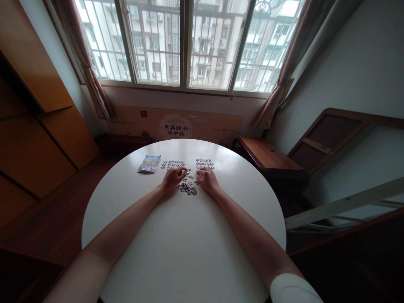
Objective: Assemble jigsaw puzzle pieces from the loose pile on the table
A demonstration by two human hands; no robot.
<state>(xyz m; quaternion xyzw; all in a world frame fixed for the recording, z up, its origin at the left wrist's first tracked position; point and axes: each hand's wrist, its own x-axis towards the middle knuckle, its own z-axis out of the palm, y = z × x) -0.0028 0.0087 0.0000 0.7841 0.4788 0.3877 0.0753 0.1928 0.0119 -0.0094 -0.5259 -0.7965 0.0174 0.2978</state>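
Note:
A heap of small loose jigsaw pieces (188,187) lies on the round white table (186,244), between my two hands. My left hand (172,178) rests at the heap's left edge with thumb and fingers pinched together; what they hold is too small to make out. My right hand (206,178) sits at the heap's right edge, fingers curled down onto the table. Beyond the hands lie two flat groups of pieces, one on the left (172,164) and one on the right (204,163).
A small colourful puzzle packet (149,164) lies to the left of the pieces. A dark wooden side table (268,155) stands right of the round table. A printed cardboard panel (175,125) leans under the barred window. Wooden cabinets line the left wall.

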